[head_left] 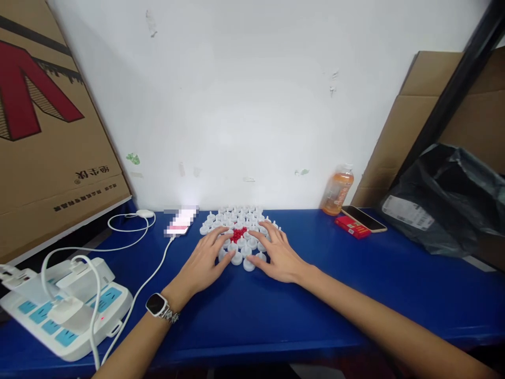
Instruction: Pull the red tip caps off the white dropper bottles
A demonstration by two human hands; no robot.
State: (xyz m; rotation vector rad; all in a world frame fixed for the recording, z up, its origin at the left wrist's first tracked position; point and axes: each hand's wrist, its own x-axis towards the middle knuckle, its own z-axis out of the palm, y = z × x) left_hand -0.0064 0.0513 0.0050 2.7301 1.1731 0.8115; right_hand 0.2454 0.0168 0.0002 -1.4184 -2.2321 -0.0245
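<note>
A cluster of white plastic nozzle caps [249, 264] stands on the blue table, spreading back towards the wall. Amid them lies a small heap of red pieces [238, 235], too small to make out exactly. My left hand [205, 260] rests at the cluster's left side, fingers stretched out and apart, its fingertips at the white caps. On the opposite side, my right hand [280, 255] is likewise spread, thumb and fingers reaching among the caps. Neither hand grips anything that I can see. Some caps are partly hidden behind the fingers.
A white power strip [114, 329] with chargers and cables sits at left, near a lit phone [183, 221]. At right are an orange drink bottle [338, 190], a red box [352, 227], another phone [365, 218] and a dark plastic bag [445, 200]. Cardboard [59, 158] leans at left.
</note>
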